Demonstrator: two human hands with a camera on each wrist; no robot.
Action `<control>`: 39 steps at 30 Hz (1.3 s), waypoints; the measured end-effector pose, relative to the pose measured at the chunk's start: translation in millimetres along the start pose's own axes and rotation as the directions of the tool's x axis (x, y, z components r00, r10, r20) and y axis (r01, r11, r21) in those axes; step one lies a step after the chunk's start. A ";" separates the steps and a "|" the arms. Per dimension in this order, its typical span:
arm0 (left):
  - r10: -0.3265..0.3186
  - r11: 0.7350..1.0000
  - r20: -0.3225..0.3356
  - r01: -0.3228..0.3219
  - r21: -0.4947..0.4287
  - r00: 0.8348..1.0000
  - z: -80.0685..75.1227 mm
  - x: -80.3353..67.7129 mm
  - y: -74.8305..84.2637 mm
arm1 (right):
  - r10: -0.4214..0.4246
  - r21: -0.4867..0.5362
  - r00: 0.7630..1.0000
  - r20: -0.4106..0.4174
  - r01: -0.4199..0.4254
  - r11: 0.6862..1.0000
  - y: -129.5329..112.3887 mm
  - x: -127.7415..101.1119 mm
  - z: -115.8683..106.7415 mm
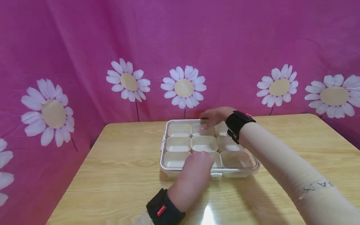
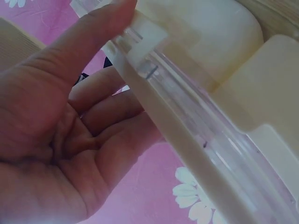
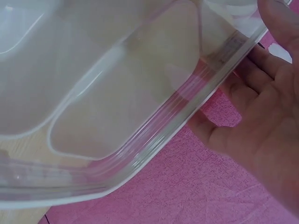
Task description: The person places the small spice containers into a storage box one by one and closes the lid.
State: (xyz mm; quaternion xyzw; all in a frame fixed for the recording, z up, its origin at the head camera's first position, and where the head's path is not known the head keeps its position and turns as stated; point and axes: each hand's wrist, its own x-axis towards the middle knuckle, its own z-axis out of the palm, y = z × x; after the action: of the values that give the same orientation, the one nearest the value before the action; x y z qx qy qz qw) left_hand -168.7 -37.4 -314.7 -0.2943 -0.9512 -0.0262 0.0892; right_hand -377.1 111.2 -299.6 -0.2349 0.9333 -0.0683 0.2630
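A clear lidded storage box [image 1: 180, 169] with a pale rim stands on the table, and several cream inner cups [image 1: 204, 143] show through its lid. My left hand [image 1: 197, 167] grips the box's front edge. In the left wrist view its thumb rests by a white latch [image 2: 148, 44], while the other fingers reach to the far side of the rim. At the back edge, my right hand [image 1: 215, 117] holds the box, its thumb over the lid and its fingers [image 3: 243, 93] behind the rim. From above, the left fingertips are hidden.
The box stands on a wooden table [image 1: 126, 162], near its back edge. A magenta curtain [image 1: 230, 47] with white flowers hangs behind and to the left. Another white latch [image 1: 163, 143] is on the box's left side. Both wrists wear black straps [image 1: 164, 207].
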 end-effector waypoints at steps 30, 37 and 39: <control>-0.171 0.972 0.086 0.154 0.177 0.982 41.9 27.2 -18.5 | -0.237 -0.079 0.859 -0.454 0.226 0.971 -6.0 -132.5 107.2; -0.149 0.980 0.027 0.144 0.136 0.988 49.1 24.8 -18.3 | -0.247 -0.176 0.789 -0.562 0.177 0.968 -1.9 -128.8 118.8; -0.143 0.984 0.017 0.140 0.108 0.990 51.6 22.8 -19.1 | -0.234 -0.191 0.777 -0.584 0.148 0.970 -4.3 -125.5 122.4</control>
State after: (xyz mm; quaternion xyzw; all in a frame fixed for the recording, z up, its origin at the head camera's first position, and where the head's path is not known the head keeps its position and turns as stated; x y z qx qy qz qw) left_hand -205.9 -35.3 -361.1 -0.2210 -0.9708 0.0220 0.0907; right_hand -217.0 166.5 -345.3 -0.3117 0.9419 -0.1028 -0.0722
